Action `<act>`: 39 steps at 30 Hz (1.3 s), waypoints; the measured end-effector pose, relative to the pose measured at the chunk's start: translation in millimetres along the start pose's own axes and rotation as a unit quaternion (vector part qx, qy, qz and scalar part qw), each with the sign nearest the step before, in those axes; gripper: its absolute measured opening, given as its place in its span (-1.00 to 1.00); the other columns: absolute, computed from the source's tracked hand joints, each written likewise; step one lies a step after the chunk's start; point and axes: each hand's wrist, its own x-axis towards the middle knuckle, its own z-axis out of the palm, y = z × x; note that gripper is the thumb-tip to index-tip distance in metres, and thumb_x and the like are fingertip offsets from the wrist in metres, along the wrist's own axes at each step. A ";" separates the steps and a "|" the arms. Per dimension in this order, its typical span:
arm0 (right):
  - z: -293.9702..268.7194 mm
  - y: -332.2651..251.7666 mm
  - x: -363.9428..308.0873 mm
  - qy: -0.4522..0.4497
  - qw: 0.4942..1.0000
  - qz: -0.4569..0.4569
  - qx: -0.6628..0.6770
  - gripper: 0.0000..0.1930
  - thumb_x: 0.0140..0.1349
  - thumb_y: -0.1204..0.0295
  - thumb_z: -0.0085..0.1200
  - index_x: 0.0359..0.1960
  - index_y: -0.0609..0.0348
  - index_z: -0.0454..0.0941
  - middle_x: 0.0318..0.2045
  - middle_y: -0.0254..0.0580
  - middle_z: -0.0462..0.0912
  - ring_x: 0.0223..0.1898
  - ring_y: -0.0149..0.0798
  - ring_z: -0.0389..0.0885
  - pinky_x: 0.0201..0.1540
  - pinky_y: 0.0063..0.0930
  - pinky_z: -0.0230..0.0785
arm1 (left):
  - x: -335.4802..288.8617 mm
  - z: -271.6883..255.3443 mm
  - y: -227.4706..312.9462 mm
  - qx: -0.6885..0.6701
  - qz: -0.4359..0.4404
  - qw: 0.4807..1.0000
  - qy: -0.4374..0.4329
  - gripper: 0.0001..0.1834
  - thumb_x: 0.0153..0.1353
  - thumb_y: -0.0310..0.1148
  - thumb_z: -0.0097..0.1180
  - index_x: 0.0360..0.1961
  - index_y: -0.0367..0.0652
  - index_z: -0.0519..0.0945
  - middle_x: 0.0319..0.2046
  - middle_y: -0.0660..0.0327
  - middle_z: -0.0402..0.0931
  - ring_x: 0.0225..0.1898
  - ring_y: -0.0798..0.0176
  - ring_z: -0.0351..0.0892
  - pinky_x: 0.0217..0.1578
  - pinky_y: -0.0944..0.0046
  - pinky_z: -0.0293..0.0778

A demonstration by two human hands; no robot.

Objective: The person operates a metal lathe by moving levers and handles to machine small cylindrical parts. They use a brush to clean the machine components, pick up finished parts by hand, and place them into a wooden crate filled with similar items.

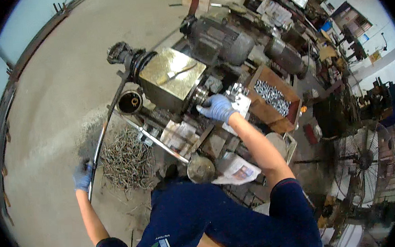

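Low on the left, my left hand [83, 175] in a blue-grey glove is closed round a long metal lever [100, 147]. That lever slants up to the side of a lathe-like machine [174, 90] with a shiny flat top. My right hand [218, 108], gloved alike, is at the machine's round metal spindle end [200, 94]. Its thumb and fingers are drawn together there; whatever they pinch is too small or hidden to make out. A thin tool with a yellowish handle [168, 78] lies on the machine's top.
Beside my right hand stands a wooden box [261, 114] of small metal pieces. Tangled metal shavings [126, 159] lie on the floor near the lever. A round container [130, 102], another metal bar [162, 145], a newspaper sheet [238, 169], a motor [221, 40] and a fan [365, 159] surround the machine.
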 end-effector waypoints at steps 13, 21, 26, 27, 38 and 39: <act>-18.1 -26.0 -13.3 -0.007 0.999 0.005 0.044 -0.45 -0.14 -0.14 0.01 -0.57 0.21 0.57 -0.59 0.02 0.55 -0.48 -0.02 0.54 -0.33 -0.31 0.39 | 8.3 38.5 -23.0 0.178 0.051 0.983 0.011 -0.76 -0.07 -0.21 0.02 -0.43 -0.14 0.50 -0.51 -0.05 0.47 -0.44 -0.10 0.46 -0.41 0.06 0.38; -19.2 -39.3 -12.8 -0.037 0.992 0.031 0.113 -0.54 -0.12 -0.01 0.10 -0.55 0.24 0.58 -0.58 -0.05 0.57 -0.46 -0.12 0.57 -0.32 -0.40 0.38 | 45.3 9.4 -47.5 0.275 0.093 0.952 0.097 -0.85 -0.19 -0.34 0.08 -0.54 -0.14 0.43 -0.62 0.02 0.44 -0.53 -0.05 0.46 -0.52 0.05 0.36; 14.5 -15.9 0.0 -0.008 0.987 -0.026 0.161 -0.76 -0.09 0.36 0.22 -0.56 0.31 0.48 -0.61 -0.24 0.55 -0.56 -0.52 0.38 -0.48 -0.54 0.31 | 17.3 23.7 -19.6 0.233 0.072 0.966 0.081 -0.87 -0.15 -0.37 0.03 -0.51 -0.14 0.44 -0.63 0.02 0.45 -0.53 -0.05 0.48 -0.51 0.05 0.37; 15.0 -12.9 0.1 -0.001 0.990 -0.047 0.133 -0.74 -0.09 0.36 0.22 -0.52 0.32 0.48 -0.60 -0.24 0.56 -0.57 -0.52 0.37 -0.48 -0.56 0.30 | 12.9 32.3 -18.9 0.238 0.071 0.966 0.076 -0.86 -0.14 -0.37 0.02 -0.49 -0.15 0.44 -0.64 0.03 0.45 -0.53 -0.05 0.48 -0.52 0.05 0.37; 1.8 -29.2 -4.1 0.051 0.976 -0.052 0.204 -0.78 -0.09 0.43 0.14 -0.39 0.29 0.50 -0.45 -0.18 0.58 -0.43 -0.27 0.53 -0.29 -0.44 0.39 | 194.2 -37.0 -122.2 0.370 0.169 0.909 0.092 -0.80 -0.06 -0.46 -0.07 -0.33 -0.23 0.38 -0.64 0.03 0.45 -0.58 -0.01 0.47 -0.61 0.05 0.33; 6.1 -20.6 -7.2 0.052 0.993 -0.055 0.086 -0.77 -0.11 0.39 0.16 -0.45 0.29 0.51 -0.49 -0.17 0.58 -0.43 -0.29 0.54 -0.32 -0.43 0.39 | 183.6 -37.7 -125.9 0.383 0.183 0.903 0.069 -0.79 -0.05 -0.46 -0.07 -0.32 -0.23 0.38 -0.64 0.03 0.45 -0.59 -0.01 0.47 -0.62 0.06 0.33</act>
